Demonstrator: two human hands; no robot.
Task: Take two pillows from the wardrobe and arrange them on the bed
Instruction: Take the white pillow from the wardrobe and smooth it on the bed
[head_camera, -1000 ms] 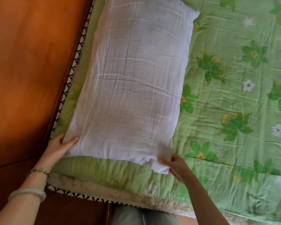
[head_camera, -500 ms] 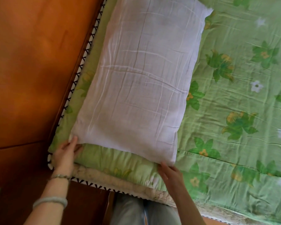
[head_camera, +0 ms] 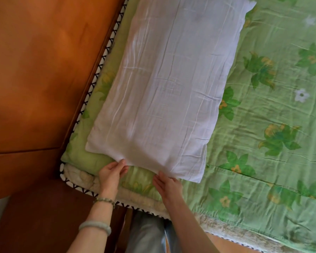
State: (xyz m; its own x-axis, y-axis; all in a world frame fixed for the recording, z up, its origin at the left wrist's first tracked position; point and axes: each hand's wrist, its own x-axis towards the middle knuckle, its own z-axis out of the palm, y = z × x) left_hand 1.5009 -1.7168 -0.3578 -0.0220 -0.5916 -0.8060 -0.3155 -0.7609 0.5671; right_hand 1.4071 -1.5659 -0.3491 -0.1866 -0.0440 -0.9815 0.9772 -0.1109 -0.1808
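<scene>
Wooden headboard [head_camera: 44, 79], two bracelets [head_camera: 95, 226]

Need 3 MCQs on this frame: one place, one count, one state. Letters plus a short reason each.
1. Where does the white pillow lie?
A. along the bed's edge beside the wooden panel
B. on the floor
C. across the person's lap

2. How many pillows are in view?
A. three
B. two
C. one

3. What are the hands doing?
A. both raised clear of the bed
B. the left hand and right hand are both at the pillow's near edge
C. both gripping the wooden panel

Answers:
1 A: it rests on the green floral bedspread next to the panel.
2 C: only one white pillow shows.
3 B: fingertips of both meet the near edge.
</scene>
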